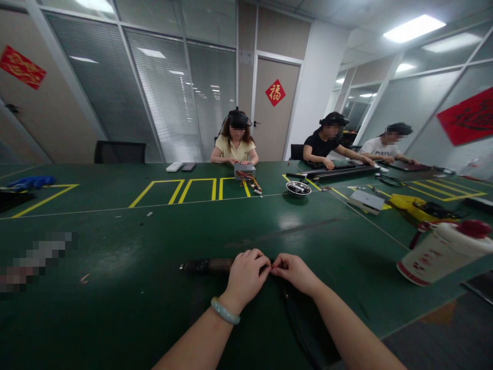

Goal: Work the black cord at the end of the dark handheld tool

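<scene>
My left hand (246,275) is closed in a loose fist over the end of a dark, brownish rod-like tool (206,265) that lies flat on the green table (154,246). A pale green bangle sits on that wrist. My right hand (295,271) pinches something small and dark right where it meets the left fingers; I cannot make out what it is. A black cable (296,321) runs from under the hands toward me.
Three people sit at the far side, working on devices. A metal bowl (298,188) stands mid-table. A white and red jug (442,252) lies on its side at the right. Yellow floor-style markings cross the table. A blue item (33,181) lies far left.
</scene>
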